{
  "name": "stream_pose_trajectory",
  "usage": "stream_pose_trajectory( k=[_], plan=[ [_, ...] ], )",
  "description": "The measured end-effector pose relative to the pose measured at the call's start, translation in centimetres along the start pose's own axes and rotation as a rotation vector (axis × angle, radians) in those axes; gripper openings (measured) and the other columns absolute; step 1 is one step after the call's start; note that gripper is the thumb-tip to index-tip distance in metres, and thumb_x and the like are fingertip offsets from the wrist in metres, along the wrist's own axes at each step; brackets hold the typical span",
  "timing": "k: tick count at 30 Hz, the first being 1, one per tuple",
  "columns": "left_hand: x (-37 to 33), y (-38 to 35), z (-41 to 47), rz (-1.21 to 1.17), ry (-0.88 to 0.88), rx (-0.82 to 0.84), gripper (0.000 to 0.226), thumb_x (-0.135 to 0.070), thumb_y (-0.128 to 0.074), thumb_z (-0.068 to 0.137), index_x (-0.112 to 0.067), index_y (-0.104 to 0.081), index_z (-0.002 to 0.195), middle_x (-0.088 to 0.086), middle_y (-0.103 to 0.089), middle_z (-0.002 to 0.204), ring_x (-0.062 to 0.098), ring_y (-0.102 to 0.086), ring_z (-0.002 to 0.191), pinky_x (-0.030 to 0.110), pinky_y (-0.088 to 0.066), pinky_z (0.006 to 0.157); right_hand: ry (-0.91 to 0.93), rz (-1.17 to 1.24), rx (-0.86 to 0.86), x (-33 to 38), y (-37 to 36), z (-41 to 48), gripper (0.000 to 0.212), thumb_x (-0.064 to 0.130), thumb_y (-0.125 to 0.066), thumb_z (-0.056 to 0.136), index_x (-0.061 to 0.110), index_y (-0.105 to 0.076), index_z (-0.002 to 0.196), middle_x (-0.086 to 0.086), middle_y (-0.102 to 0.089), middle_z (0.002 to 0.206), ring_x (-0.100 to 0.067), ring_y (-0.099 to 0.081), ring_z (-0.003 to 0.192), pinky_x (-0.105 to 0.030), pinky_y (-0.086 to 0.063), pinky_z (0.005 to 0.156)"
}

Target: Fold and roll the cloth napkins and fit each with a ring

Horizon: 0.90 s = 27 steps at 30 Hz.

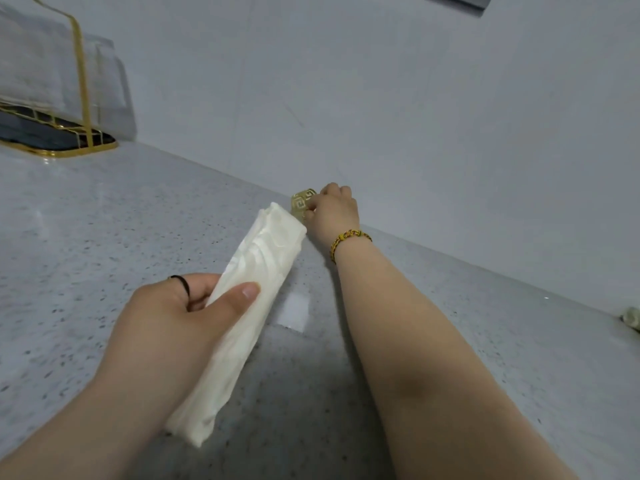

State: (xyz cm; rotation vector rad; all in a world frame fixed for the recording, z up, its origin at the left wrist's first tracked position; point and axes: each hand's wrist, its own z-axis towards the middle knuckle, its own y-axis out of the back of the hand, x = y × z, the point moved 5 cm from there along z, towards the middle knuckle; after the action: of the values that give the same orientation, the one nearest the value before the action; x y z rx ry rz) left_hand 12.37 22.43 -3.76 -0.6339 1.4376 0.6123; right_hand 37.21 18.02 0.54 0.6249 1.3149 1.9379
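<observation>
A white cloth napkin [242, 306], rolled into a long tube, is held above the speckled grey counter [86, 237]. My left hand [173, 317] grips the roll near its middle, thumb across the top. The roll points away towards the wall. My right hand [334, 209] reaches to the back of the counter, its fingers curled onto a gold napkin ring [300, 202] with a cut-out key pattern. The ring sits by the wall, just past the roll's far end. The fingers hide part of the ring.
A gold wire holder [79, 98] on a dark base stands at the back left, with pale folded cloths in it. A small pale object [632, 318] lies at the right edge by the wall. The grey wall [415, 98] runs close behind the counter.
</observation>
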Motion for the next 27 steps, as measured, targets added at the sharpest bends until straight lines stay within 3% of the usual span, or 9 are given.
stream_pose_trajectory(
  k=[5,9,12,16,19,21,24,27],
  plan=[
    [0.0,-0.1,0.1,0.094,-0.020,0.062,0.011,-0.037,-0.068,0.075,-0.028,-0.067,0.069,-0.011,-0.064,0.048,0.026,-0.061,0.054,0.031,-0.048,0.058,-0.021,0.239,0.129,-1.3,3.1,-7.1,0.030,0.009,-0.039,0.091,0.000,-0.047,0.118,-0.009,-0.028,0.142,-0.032,-0.047,0.111,-0.030,-0.037,0.093],
    [-0.5,-1.1,-1.4,0.149,-0.044,0.165,0.018,-0.057,-0.072,0.057,-0.044,-0.067,0.069,-0.006,-0.067,0.054,0.027,-0.062,0.057,0.034,-0.048,0.061,-0.078,0.245,0.175,-4.7,7.4,-15.4,0.012,0.010,-0.049,0.087,0.008,-0.054,0.097,-0.012,-0.044,0.126,-0.030,-0.051,0.108,-0.031,-0.039,0.089],
    [-1.3,-2.1,-3.1,0.179,-0.097,0.237,0.004,-0.036,-0.069,0.075,-0.032,-0.069,0.074,-0.004,-0.062,0.046,0.024,-0.056,0.052,0.029,-0.042,0.060,-0.194,0.273,0.199,-7.0,10.6,-22.1,0.023,0.017,-0.052,0.086,0.012,-0.048,0.109,-0.007,-0.047,0.120,-0.027,-0.052,0.105,-0.030,-0.040,0.085],
    [-2.9,-3.3,-5.9,0.270,-0.160,0.310,0.013,-0.021,-0.066,0.080,-0.018,-0.071,0.069,-0.009,-0.056,0.038,0.015,-0.050,0.043,0.022,-0.037,0.051,-0.274,0.260,0.265,-8.6,13.1,-29.4,0.049,0.029,-0.056,0.085,0.019,-0.035,0.128,-0.001,-0.044,0.129,-0.020,-0.050,0.111,-0.025,-0.038,0.086],
    [-4.6,-5.5,-7.2,0.399,-0.244,0.401,0.015,-0.017,-0.064,0.083,-0.018,-0.066,0.068,-0.014,-0.055,0.037,0.011,-0.050,0.049,0.010,-0.034,0.041,-0.309,0.329,0.269,-9.1,13.4,-31.8,0.056,0.031,-0.058,0.084,0.021,-0.033,0.133,0.001,-0.043,0.131,-0.017,-0.048,0.114,-0.022,-0.036,0.089],
    [-6.0,-7.8,-8.7,0.425,-0.295,0.449,0.019,-0.017,-0.062,0.084,-0.023,-0.063,0.066,-0.018,-0.054,0.037,0.009,-0.049,0.053,0.006,-0.035,0.042,-0.335,0.412,0.232,-9.8,13.5,-32.9,0.055,0.027,-0.059,0.084,0.019,-0.035,0.133,-0.001,-0.042,0.132,-0.017,-0.047,0.117,-0.020,-0.035,0.092],
    [-7.5,-10.8,-11.2,0.341,-0.323,0.456,0.021,-0.019,-0.060,0.085,-0.026,-0.061,0.066,-0.021,-0.054,0.039,0.004,-0.052,0.045,0.006,-0.034,0.038,-0.430,0.631,0.121,-11.1,12.8,-33.9,0.046,0.019,-0.062,0.082,0.017,-0.044,0.125,-0.002,-0.048,0.121,-0.019,-0.051,0.111,-0.021,-0.038,0.092],
    [-6.8,-13.3,-12.7,0.243,-0.270,0.453,0.019,-0.020,-0.061,0.085,-0.026,-0.063,0.067,-0.017,-0.056,0.039,0.000,-0.051,0.037,0.016,-0.038,0.040,-0.649,1.203,-0.087,-12.9,12.4,-34.5,0.032,0.005,-0.061,0.082,0.017,-0.047,0.107,-0.003,-0.057,0.103,-0.018,-0.058,0.086,-0.027,-0.049,0.076]
  ],
)
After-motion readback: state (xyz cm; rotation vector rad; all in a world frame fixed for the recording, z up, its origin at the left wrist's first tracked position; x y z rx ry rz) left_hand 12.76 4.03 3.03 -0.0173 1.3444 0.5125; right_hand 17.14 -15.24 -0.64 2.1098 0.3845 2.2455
